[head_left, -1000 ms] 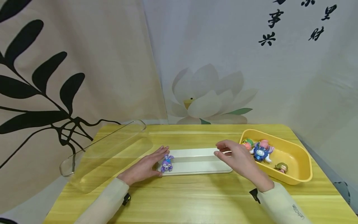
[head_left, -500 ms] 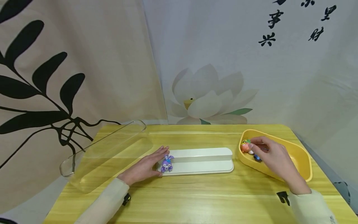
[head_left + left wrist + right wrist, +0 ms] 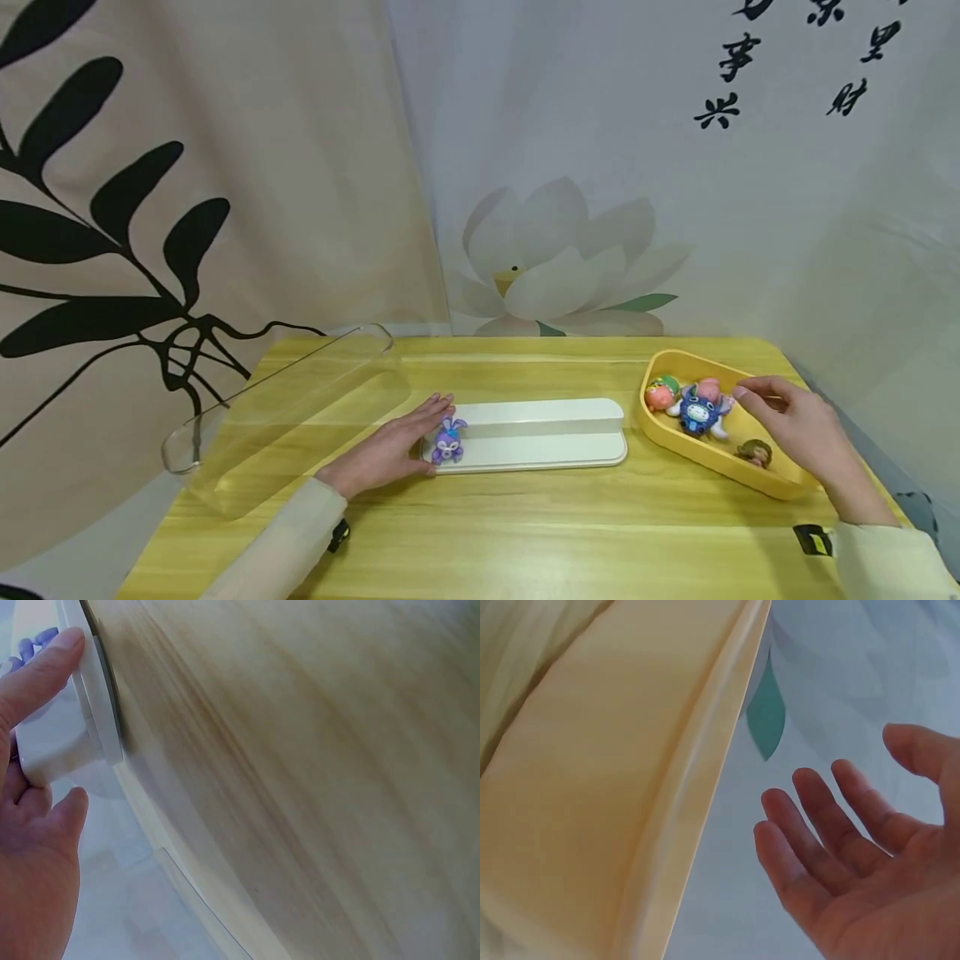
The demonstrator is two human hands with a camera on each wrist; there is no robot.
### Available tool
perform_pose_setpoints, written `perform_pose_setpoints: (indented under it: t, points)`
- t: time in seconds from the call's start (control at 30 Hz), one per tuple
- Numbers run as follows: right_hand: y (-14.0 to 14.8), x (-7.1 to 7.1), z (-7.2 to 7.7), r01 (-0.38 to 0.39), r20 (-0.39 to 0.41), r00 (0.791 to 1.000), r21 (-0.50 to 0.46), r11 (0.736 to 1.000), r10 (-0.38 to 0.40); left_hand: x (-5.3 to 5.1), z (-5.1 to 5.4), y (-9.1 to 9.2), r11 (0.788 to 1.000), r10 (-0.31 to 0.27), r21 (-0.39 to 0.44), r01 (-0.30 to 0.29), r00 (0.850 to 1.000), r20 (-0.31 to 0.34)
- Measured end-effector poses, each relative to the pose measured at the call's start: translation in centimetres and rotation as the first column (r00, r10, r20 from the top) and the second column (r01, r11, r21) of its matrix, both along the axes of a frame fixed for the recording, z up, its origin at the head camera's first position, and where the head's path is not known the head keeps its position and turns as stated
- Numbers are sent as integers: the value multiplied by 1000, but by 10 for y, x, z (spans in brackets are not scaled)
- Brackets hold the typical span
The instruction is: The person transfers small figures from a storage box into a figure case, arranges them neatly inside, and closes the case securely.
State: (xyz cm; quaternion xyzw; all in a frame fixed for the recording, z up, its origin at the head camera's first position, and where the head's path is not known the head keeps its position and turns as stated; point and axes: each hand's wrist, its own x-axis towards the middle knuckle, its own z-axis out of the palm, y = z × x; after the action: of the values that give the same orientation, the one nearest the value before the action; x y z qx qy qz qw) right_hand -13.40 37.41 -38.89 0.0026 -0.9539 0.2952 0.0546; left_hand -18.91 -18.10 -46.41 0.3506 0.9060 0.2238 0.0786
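My left hand [image 3: 386,450] holds the left end of a white stepped stand [image 3: 540,450], thumb at the front edge and fingers toward the back. A small purple rabbit figurine [image 3: 447,442] stands on that end. In the left wrist view the left hand [image 3: 37,847] touches the stand's end [image 3: 97,697], and the rabbit figurine [image 3: 28,649] is partly cut off. My right hand [image 3: 798,425] hovers over the right part of a yellow tray [image 3: 720,457], fingers loosely bent. The right wrist view shows the right hand [image 3: 855,855] holding nothing, beside the tray's wall [image 3: 615,787].
In the tray lie a blue figurine [image 3: 699,412], a pink and green one [image 3: 662,393], a pink one [image 3: 708,388] and a brown-haired one [image 3: 754,452]. A long clear cover [image 3: 300,417] lies at the left of the wooden table [image 3: 525,533]. A printed curtain [image 3: 300,167] hangs behind.
My right hand has moved right, from beside the white stand, over the figurines at the tray's left, to the tray's right part. My left hand and the rabbit figurine have stayed put.
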Motion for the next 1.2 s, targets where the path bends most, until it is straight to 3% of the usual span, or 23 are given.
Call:
perform_pose_setpoints:
  t: [0.43, 0.67, 0.83, 1.2]
  points:
    - [32, -3, -9, -27, 180, 983, 44, 999, 19, 0, 0, -2, 1000, -1, -7, 1, 1000, -12]
    - [35, -7, -20, -70, 230, 971, 50, 996, 57, 0, 0, -3, 1000, 3, -10, -4, 1000, -20]
    - [34, -8, -26, -76, 227, 972, 57, 995, 61, 0, 1, -3, 1000, -2, -9, 2, 1000, -19]
    - [31, -13, -37, -54, 140, 989, 56, 997, 45, 0, 1, -1, 1000, -15, -1, 15, 1000, -18]
